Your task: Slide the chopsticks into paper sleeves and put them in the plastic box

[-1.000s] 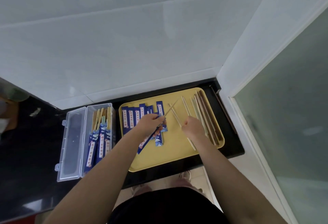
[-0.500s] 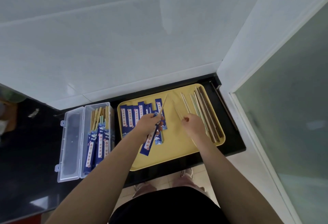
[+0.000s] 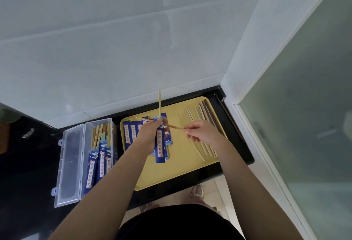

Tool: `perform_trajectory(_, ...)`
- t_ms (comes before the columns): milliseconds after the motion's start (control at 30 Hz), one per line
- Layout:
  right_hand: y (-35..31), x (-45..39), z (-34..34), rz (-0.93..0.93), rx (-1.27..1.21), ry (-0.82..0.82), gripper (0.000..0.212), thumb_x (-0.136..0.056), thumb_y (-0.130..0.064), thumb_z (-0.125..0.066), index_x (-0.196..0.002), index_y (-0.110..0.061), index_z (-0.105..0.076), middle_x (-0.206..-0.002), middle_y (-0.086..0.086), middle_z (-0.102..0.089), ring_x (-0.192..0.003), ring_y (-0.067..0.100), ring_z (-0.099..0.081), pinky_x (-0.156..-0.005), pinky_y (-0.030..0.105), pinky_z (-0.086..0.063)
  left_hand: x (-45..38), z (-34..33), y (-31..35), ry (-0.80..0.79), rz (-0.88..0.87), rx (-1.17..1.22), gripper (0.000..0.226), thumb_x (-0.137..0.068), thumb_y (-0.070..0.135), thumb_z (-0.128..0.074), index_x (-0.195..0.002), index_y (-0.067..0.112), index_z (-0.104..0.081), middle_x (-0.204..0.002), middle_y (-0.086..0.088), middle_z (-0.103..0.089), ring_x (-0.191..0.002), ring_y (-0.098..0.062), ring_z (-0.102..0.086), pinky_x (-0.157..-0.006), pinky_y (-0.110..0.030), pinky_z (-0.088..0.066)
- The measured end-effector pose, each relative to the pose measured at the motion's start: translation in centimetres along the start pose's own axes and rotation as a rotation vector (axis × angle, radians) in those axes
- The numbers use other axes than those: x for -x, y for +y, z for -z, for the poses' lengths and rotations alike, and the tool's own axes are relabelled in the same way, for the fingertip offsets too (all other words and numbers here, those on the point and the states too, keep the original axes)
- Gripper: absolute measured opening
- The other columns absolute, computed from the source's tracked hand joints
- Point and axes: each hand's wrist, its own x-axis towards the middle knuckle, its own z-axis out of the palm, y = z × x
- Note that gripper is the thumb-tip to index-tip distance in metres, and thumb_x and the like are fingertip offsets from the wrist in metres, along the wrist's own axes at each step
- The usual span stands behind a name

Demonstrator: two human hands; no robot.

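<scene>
Step in hand: sleeving one pair. Left hand (image 3: 150, 132) grips a blue paper sleeve (image 3: 160, 147) held upright over the yellow tray (image 3: 182, 171), one pale chopstick (image 3: 159, 102) already standing up out of its mouth. Right hand (image 3: 202, 132) pinches a second chopstick (image 3: 174, 126) by its end, tip aimed at the sleeve opening; whether the tip is inside yet is hard to tell, fingers hide it.

Next move, as I judge it: line the second stick up beside the first, push it down the sleeve, then carry the pair left to the plastic box (image 3: 99, 156), which lies open with sleeved pairs inside.

Spare sleeves (image 3: 131, 132) lie flat on the tray's left part, loose chopsticks (image 3: 204, 114) on its right. Tray and box sit on a black tabletop (image 3: 28, 163) against a white tiled wall (image 3: 114, 49); frosted glass door (image 3: 304, 106) at right.
</scene>
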Motion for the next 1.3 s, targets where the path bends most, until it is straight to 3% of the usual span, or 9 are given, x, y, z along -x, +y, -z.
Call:
perform_trajectory(100,0.4,0.1,-0.5,-0.013,0.116,-0.018,0.011,-0.100,-0.021,-0.061,-0.109,-0.020,-0.067,-0.091,0.000,-0.074,-0.071,0.008,-0.068,-0.066,0.022,-0.050,0.1,-0.3,-0.3,-0.016,-0.019,-0.043,0.020,-0.101,0.022,-0.058,-0.106,0.007,-0.072,-0.100,-0.007,-0.074,-0.084,-0.018,-0.073,-0.072,-0.032,-0.059)
perform_trajectory(200,2.0,-0.5,-1.8,-0.074,0.208,0.097,0.009,-0.104,-0.020,-0.054,-0.109,-0.017,-0.060,-0.092,0.003,-0.072,-0.070,0.013,-0.068,-0.063,0.024,-0.049,0.0,-0.3,-0.8,0.010,0.002,-0.139,0.019,-0.101,0.026,-0.058,-0.108,0.013,-0.070,-0.107,-0.006,-0.073,-0.096,-0.023,-0.074,-0.089,-0.040,-0.059)
perform_trajectory(467,7.0,-3.0,-5.4,-0.133,0.595,0.255,0.013,-0.104,-0.025,-0.049,-0.110,-0.016,-0.056,-0.092,0.000,-0.061,-0.081,0.017,-0.060,-0.069,0.030,-0.045,0.1,1.2,-3.0,0.045,0.117,-0.141,0.020,-0.100,0.022,-0.060,-0.109,0.008,-0.070,-0.108,-0.011,-0.072,-0.100,-0.028,-0.072,-0.074,-0.036,-0.059)
perform_trajectory(600,8.0,-3.5,-5.8,-0.148,0.636,0.357,0.027,-0.103,-0.018,-0.051,-0.129,-0.011,-0.053,-0.111,0.006,-0.063,-0.089,0.019,-0.063,-0.071,0.029,-0.047,0.3,1.5,-3.2,0.049,0.117,-0.165,0.021,-0.101,0.024,-0.058,-0.111,0.009,-0.069,-0.108,-0.008,-0.071,-0.094,-0.022,-0.071,-0.076,-0.035,-0.060)
perform_trajectory(733,8.8,-3.9,-5.6,-0.219,0.536,0.414,0.054,-0.105,-0.011,-0.045,-0.155,-0.006,-0.027,-0.125,0.012,-0.064,-0.107,0.027,-0.067,-0.083,0.034,-0.054,0.5,1.4,-3.3,0.053,0.113,-0.172,0.020,-0.100,0.024,-0.059,-0.109,0.009,-0.070,-0.109,-0.009,-0.070,-0.091,-0.019,-0.070,-0.079,-0.034,-0.059)
perform_trajectory(933,9.3,-3.4,-4.4,-0.210,0.618,0.359,0.015,-0.101,-0.019,-0.057,-0.114,-0.012,-0.061,-0.103,0.004,-0.067,-0.090,0.020,-0.066,-0.074,0.030,-0.052,0.6,0.7,-3.8,0.035,0.131,-0.176,0.022,-0.101,0.025,-0.059,-0.111,0.008,-0.068,-0.108,-0.011,-0.069,-0.092,-0.021,-0.070,-0.076,-0.035,-0.058)
perform_trajectory(1033,8.1,-2.8,-3.6,-0.134,0.347,0.290,0.013,-0.096,-0.020,-0.065,-0.108,-0.016,-0.065,-0.100,-0.001,-0.066,-0.089,0.014,-0.063,-0.077,0.027,-0.050,0.7,0.2,-3.8,-0.010,0.139,-0.140,0.022,-0.101,0.024,-0.058,-0.111,0.007,-0.069,-0.102,-0.009,-0.070,-0.088,-0.020,-0.070,-0.071,-0.033,-0.056)
perform_trajectory(1167,4.8,-1.1,-2.4,-0.058,-0.234,0.016,0.012,-0.096,-0.018,-0.065,-0.105,-0.011,-0.069,-0.088,0.006,-0.073,-0.079,0.018,-0.068,-0.071,0.030,-0.056,0.6,-0.5,-3.4,-0.164,0.094,-0.067,0.024,-0.101,0.023,-0.057,-0.116,0.009,-0.068,-0.111,-0.003,-0.071,-0.096,-0.020,-0.072,-0.075,-0.033,-0.055)
perform_trajectory(1300,3.5,-0.3,-1.6,-0.020,-0.205,-0.117,0.011,-0.096,-0.021,-0.069,-0.103,-0.013,-0.072,-0.077,0.002,-0.069,-0.062,0.012,-0.059,-0.058,0.024,-0.049,0.4,-1.6,-2.7,-0.186,0.033,-0.038,0.023,-0.102,0.022,-0.053,-0.115,0.009,-0.068,-0.110,-0.007,-0.071,-0.087,-0.018,-0.066,-0.081,-0.035,-0.055)
